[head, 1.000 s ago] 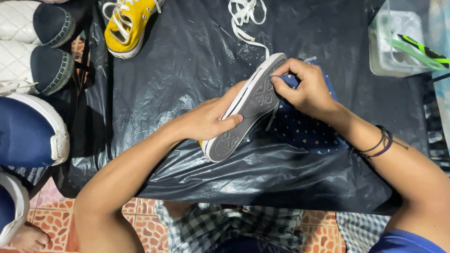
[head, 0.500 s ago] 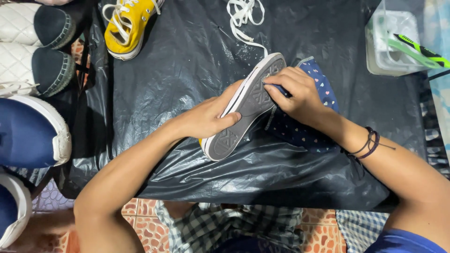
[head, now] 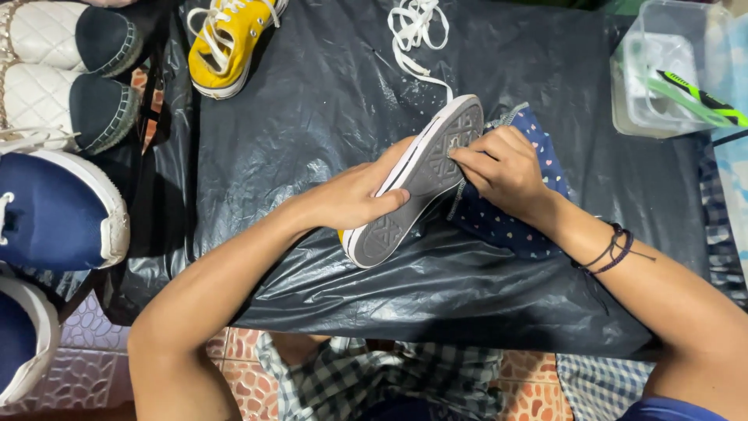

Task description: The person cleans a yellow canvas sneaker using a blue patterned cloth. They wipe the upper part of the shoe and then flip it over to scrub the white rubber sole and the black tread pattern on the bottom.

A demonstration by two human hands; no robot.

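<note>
My left hand (head: 354, 195) grips a yellow sneaker (head: 421, 175) turned sole up, its grey tread and white rim facing me. My right hand (head: 502, 168) is closed on a dark blue cloth with small coloured spots (head: 510, 222) and presses it against the toe end of the sole. Both hands are over a black plastic sheet (head: 327, 93) that covers the work surface. A second yellow sneaker (head: 226, 43) lies upright at the far left of the sheet. A loose white shoelace (head: 417, 27) lies at the top centre.
Two quilted white shoes with dark toe caps (head: 66, 74) and two navy shoes with white soles (head: 54, 210) line the left edge. A clear plastic tub (head: 662, 74) with a green-handled tool (head: 697, 97) across it stands top right. Patterned floor tiles (head: 234, 366) show below.
My right hand with the cloth has slid a little down and left along the toe end of the sole. The left hand keeps the same hold on the sneaker.
</note>
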